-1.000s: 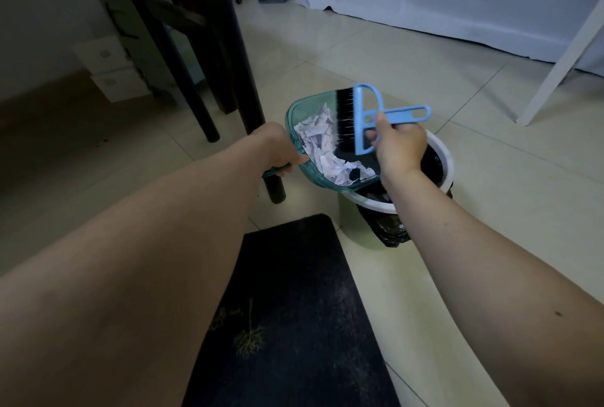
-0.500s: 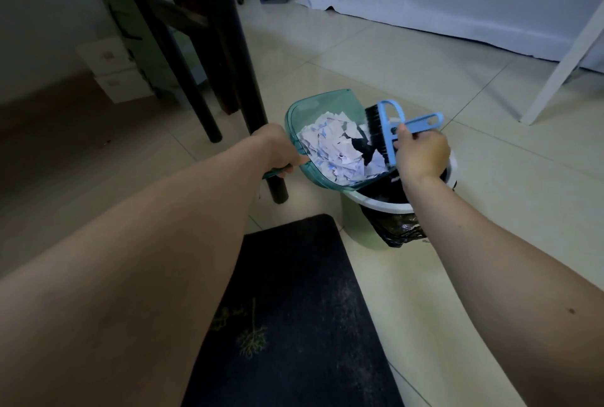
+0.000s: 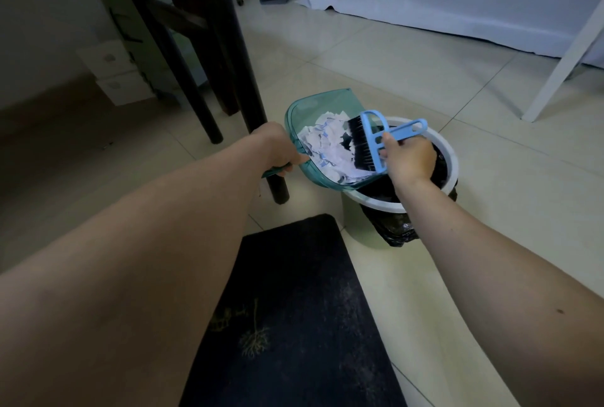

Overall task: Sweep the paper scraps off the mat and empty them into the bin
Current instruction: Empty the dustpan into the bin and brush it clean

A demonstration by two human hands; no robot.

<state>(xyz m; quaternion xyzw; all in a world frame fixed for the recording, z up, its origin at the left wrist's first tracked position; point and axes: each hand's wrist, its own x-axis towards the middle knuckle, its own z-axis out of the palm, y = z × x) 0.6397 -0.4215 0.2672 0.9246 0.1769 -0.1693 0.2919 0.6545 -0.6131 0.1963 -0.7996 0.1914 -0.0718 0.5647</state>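
Over the bin (image 3: 448, 158), at the far end of the mat (image 3: 294, 308), the emptying is under way but not finished. The left hand (image 3: 274, 148) grips the handle of the dustpan (image 3: 313, 106), fingers curled round it, and holds the pan tilted with its open lip just above the near edge of the bin's rim. The right hand (image 3: 408, 158) grips the handle of the brush (image 3: 369, 142), whose black bristles lie against the scraps (image 3: 327, 142) near the lip. As far as I can judge, sweeping is done: the visible part of the mat shows only faint dust and a printed plant motif, no paper, though both forearms hide parts of it. What is left is to push the heap out, since most of it sits piled in the pan; whether any paper lies in the bin's black liner I cannot tell. Compared with a second ago, the brush has moved from the back of the pan toward the lip, dragging the pile with it, and since half a second ago it has worked back a little into the heap. The pan has hardly shifted.
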